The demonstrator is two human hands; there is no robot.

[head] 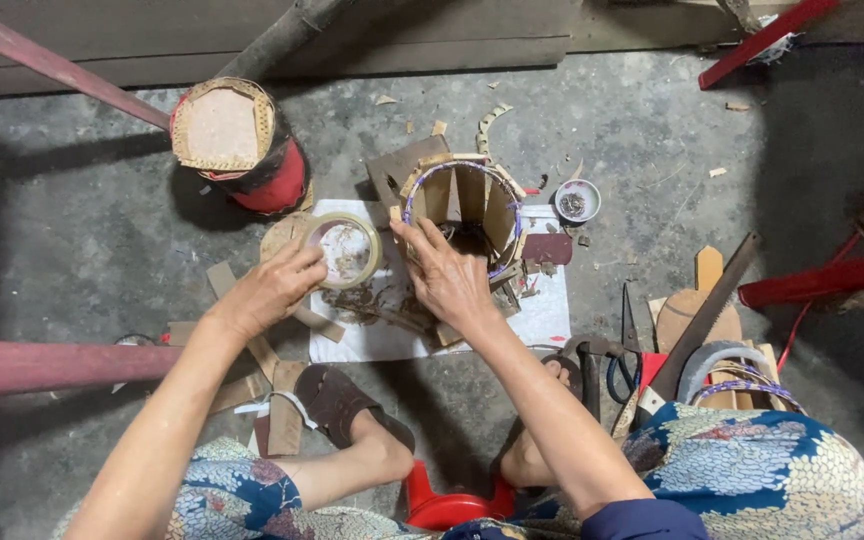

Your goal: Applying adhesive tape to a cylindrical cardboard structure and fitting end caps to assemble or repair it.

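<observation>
Now I am gripping a tape roll (344, 250) with my left hand (267, 290), fingers curled around its rim, over the white sheet (542, 315). My right hand (447, 278) is pressing, fingers closed, on the wall of the cardboard cylinder (467, 215) standing on that sheet, just beside the roll.

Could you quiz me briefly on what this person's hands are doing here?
1. True or false: the left hand holds a tape roll.
2. What does the right hand grip?
A. the saw
B. the cardboard cylinder
C. the small bowl
3. What lies under the cylinder on the floor?

Key
1. True.
2. B: its fingers rest on the cylinder's rim.
3. A white sheet.
</observation>
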